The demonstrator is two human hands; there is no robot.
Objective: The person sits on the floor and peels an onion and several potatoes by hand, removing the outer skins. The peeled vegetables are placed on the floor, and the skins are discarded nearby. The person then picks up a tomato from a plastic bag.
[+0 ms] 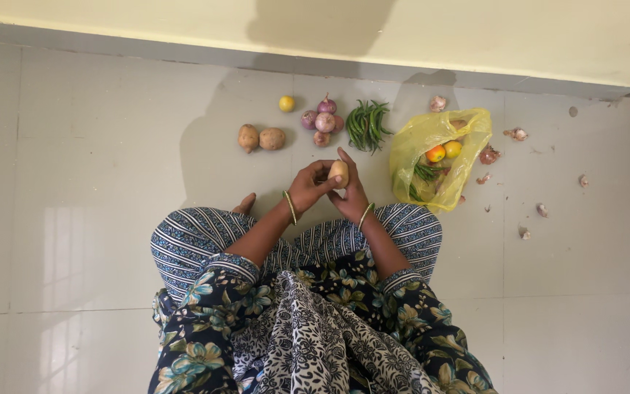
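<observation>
Landmark: small tan oval potato [338,173], held upright above the pale tiled floor [89,219], just in front of the knees in striped blue fabric.

Far left of the held potato, on the floor: two brown round potatoes [259,138], touching, lying side by side.

Up and left of it: one small yellow round lemon [286,103], alone, near the wall base.

Directly left: left hand [306,186], gold bangle at the wrist, fingers curled toward the potato's left flank and touching it; grasp looks light, more steadying than clamping.

Centre: the held potato itself. Judged firm, dense, moderately heavy for its bulk, not fragile; skin dry and matt, so little slip expected. Best taken across the short middle, thumb opposite fingers, ends left free for turning.

Just above it: cluster of purple-skinned round onions [322,120], touching one another.

Directly right: right hand [352,197], bangle at the wrist, closed around the potato's lower right side, bearing most of the weight.

Up and right: bundle of thin green beans or chillies [367,125], loose, beside the onions; kind not certain.

Right: crumpled yellow thin plastic bag [439,157], mouth open, holding an orange-red round fruit [436,153], a yellow one beside it and more green stalks.

Far right: scattered pale papery garlic pieces and skins [517,134] across the tiles, well apart from the held potato.
</observation>
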